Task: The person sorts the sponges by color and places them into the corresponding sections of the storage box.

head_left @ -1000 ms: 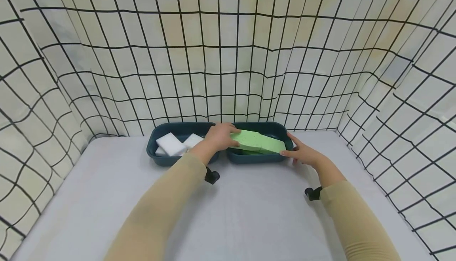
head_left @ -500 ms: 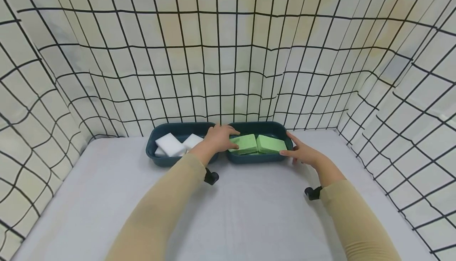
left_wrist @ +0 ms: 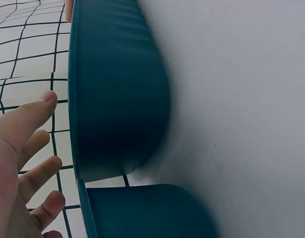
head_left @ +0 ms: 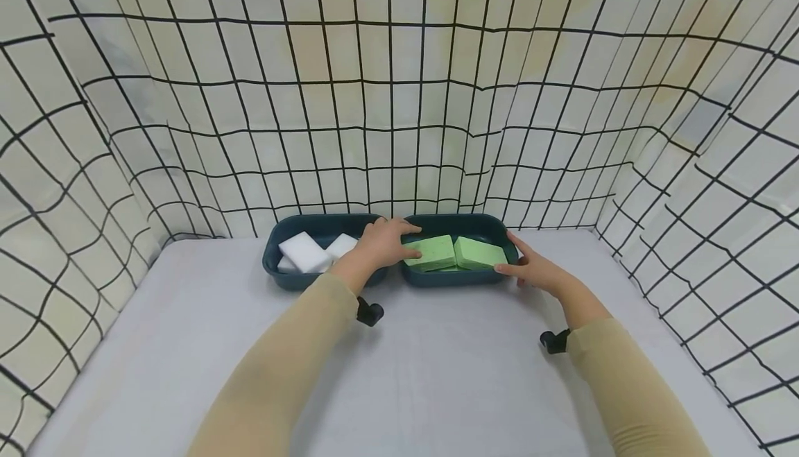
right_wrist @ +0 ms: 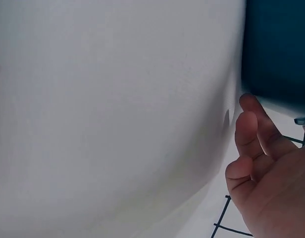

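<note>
Two pale green sponge-like blocks, a left green block (head_left: 432, 253) and a right green block (head_left: 479, 254), lie side by side in the right dark teal bin (head_left: 458, 277). My left hand (head_left: 382, 242) reaches over that bin's left end, fingers spread, thumb by the left block. In the left wrist view, the left hand (left_wrist: 26, 158) shows parted fingers holding nothing. My right hand (head_left: 537, 271) is at the bin's right end, thumb over the front corner and a finger along the rim. The right wrist view has the right hand (right_wrist: 271, 168) with loosely bent fingers beside the bin wall.
A matching left bin (head_left: 293, 281) stands close beside the right one and contains several white blocks (head_left: 304, 252). Both bins sit at the back of a white-covered table (head_left: 437, 374). Black grid netting (head_left: 399, 107) over pale cloth encloses the back and sides.
The raised green block in my left hand has gone down into the right bin. The left fingers have let go and spread. The right hand stays at the bin's end.
</note>
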{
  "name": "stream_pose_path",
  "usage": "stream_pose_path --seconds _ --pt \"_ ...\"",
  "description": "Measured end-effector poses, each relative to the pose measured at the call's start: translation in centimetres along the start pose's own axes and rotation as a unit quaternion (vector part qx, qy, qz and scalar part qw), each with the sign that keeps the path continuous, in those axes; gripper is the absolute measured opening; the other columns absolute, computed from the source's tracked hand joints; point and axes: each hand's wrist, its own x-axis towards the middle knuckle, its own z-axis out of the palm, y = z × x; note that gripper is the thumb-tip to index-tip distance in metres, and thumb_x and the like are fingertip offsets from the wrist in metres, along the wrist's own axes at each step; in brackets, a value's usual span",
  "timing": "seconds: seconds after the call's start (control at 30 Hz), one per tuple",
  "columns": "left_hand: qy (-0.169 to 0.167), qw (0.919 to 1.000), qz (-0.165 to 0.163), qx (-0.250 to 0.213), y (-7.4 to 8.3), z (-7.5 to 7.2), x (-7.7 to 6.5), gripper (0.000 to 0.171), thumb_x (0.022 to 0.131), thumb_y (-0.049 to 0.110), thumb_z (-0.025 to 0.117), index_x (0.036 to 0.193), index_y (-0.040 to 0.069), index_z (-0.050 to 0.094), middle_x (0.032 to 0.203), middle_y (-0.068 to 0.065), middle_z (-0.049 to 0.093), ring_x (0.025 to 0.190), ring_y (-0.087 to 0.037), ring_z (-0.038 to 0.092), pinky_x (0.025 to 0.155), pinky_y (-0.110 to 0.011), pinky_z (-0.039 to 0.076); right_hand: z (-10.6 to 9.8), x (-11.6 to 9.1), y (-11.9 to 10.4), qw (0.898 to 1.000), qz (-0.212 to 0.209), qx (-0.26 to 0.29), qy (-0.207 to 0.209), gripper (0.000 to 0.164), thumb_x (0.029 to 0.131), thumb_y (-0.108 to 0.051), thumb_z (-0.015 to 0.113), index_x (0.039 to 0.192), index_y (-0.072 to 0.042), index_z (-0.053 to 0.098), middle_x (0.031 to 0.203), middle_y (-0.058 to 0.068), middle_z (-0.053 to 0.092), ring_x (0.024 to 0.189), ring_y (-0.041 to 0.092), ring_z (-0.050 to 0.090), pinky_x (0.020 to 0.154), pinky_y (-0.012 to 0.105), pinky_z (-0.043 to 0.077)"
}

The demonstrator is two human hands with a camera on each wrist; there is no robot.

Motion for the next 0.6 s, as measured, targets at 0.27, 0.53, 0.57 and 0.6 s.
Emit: stream_pose_path --seconds 0.27,0.53,0.57,0.6 --pt "0.016 0.9995 -0.003 -0.028 -0.7 -0.6 -1.2 0.062 0.091 0.052 0.067 0.147 0.031 0.050 0.155 -0.004 0.040 0.136 -0.037 0.037 0.112 -0.056 0.028 -0.5 -0.1 -0.2 0.998 -0.023 -0.049 0.027 0.101 0.090 -0.065 0.060 0.160 -0.029 -0.003 0.137 0.027 0.048 0.113 0.037 0.054 0.099 0.060 0.040" --pt "0.028 0.9987 0.007 -0.042 -1.2 -0.4 -1.8 0.062 0.092 0.052 0.066 0.147 0.031 0.049 0.157 -0.005 0.038 0.136 -0.036 0.037 0.110 -0.056 0.029 -0.9 -1.1 -0.5 0.991 -0.033 -0.080 0.103 0.101 0.086 -0.073 0.056 0.161 -0.031 0.001 0.143 0.023 0.044 0.130 0.046 0.042 0.100 0.066 0.038" --pt "0.028 0.9987 0.008 -0.043 -1.1 -0.4 -1.8 0.062 0.092 0.052 0.065 0.147 0.031 0.049 0.156 -0.005 0.039 0.136 -0.036 0.037 0.111 -0.056 0.029 -0.9 -1.2 -0.5 0.990 -0.035 -0.084 0.110 0.101 0.086 -0.074 0.056 0.161 -0.031 0.003 0.143 0.023 0.044 0.130 0.046 0.042 0.099 0.065 0.039" --pt "0.027 0.9987 0.009 -0.043 -1.1 -0.4 -1.9 0.062 0.092 0.052 0.065 0.148 0.031 0.049 0.156 -0.004 0.039 0.136 -0.036 0.037 0.111 -0.056 0.028 -0.9 -1.3 -0.5 0.989 -0.038 -0.087 0.116 0.101 0.086 -0.073 0.056 0.161 -0.030 0.004 0.144 0.023 0.044 0.129 0.046 0.043 0.097 0.064 0.041"
